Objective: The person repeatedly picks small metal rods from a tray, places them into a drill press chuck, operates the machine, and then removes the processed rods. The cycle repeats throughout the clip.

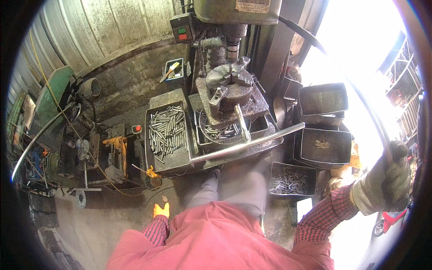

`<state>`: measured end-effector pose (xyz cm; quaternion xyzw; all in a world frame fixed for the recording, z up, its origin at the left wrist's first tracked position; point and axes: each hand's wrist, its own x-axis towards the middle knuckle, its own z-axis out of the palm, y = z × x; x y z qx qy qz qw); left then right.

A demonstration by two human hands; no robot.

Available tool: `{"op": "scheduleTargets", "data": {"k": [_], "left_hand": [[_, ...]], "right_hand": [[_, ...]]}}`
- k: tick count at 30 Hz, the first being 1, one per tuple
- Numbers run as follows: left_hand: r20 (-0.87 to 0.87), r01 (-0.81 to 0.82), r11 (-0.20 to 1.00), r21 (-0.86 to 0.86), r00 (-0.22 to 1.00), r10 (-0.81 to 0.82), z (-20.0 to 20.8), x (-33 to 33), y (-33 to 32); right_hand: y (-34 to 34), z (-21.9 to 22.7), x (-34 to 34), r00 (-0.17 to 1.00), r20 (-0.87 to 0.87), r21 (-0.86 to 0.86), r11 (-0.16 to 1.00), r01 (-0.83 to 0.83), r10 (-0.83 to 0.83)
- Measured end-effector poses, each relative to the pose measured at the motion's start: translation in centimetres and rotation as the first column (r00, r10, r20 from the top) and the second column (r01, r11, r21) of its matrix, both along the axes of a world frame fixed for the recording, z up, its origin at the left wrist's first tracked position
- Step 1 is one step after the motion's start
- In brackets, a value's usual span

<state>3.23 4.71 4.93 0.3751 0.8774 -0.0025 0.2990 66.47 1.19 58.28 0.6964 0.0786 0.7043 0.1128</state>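
At the far right, my right hand, in a grey-white glove, is wrapped round the end of a long curved lever that runs up to the drill press head. My left hand, in an orange glove, hangs low beside my body, its visible fingers apart and nothing seen in it. Ahead of me, a drill bit in the press spindle points down over a round jawed chuck clamped on the press table. A shiny bar handle extends across the front from the chuck's side.
A tray of short metal pins stands left of the press. More pins lie beneath the chuck and in a black bin at the right. Stacked bins stand behind it. A switch box hangs beside the press. A yellow cord crosses the left.
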Motion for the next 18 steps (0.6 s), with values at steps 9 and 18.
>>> {"op": "scheduleTargets", "data": {"k": [9, 18], "left_hand": [[0.062, 0.061, 0.998, -0.027, 0.996, -0.060, -0.1, -0.1, -0.9], [0.151, 0.171, 0.979, 0.108, 0.971, -0.186, -0.6, 2.5, 2.2]], "right_hand": [[-0.7, 0.3, 1.7, 0.982, -0.040, 0.033, 0.982, -0.184, 0.185], [0.1, 2.1, 1.2, 0.986, -0.138, 0.087, 0.993, -0.078, 0.089]]}}
